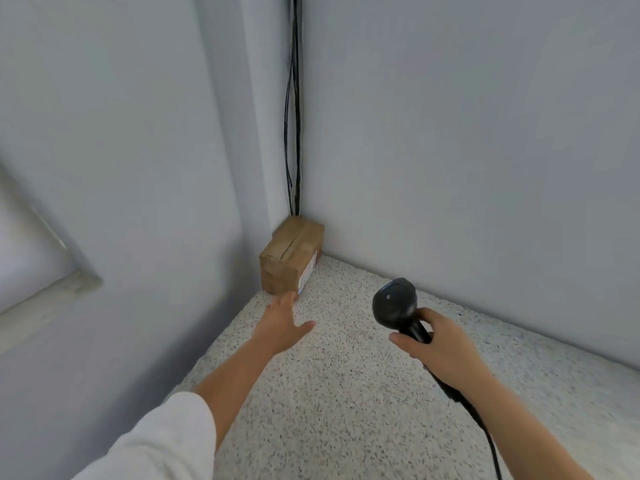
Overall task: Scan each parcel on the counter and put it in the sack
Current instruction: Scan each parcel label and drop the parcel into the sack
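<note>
One brown cardboard parcel (292,259) sits on the speckled counter (346,393), pushed right into the far corner where two grey walls (467,150) meet. A taped seam runs along its top, and a white label (308,273) shows on the side that faces right. Black cables (293,133) run down the corner and disappear behind the parcel. The person's left hand (282,327) is stretched out toward the parcel with the fingers straight and the thumb spread wide, holding nothing. Its fingertips (289,296) reach the parcel's lower near corner, though it is not clear whether they touch it. A white sleeve (166,441) is pushed up that forearm. The right hand (440,344) is curled round the handle of a black barcode scanner (394,303), held above the counter, well to the right of the parcel, with its rounded head toward the back wall. The scanner's black cord (485,431) trails back below the right forearm.
</note>
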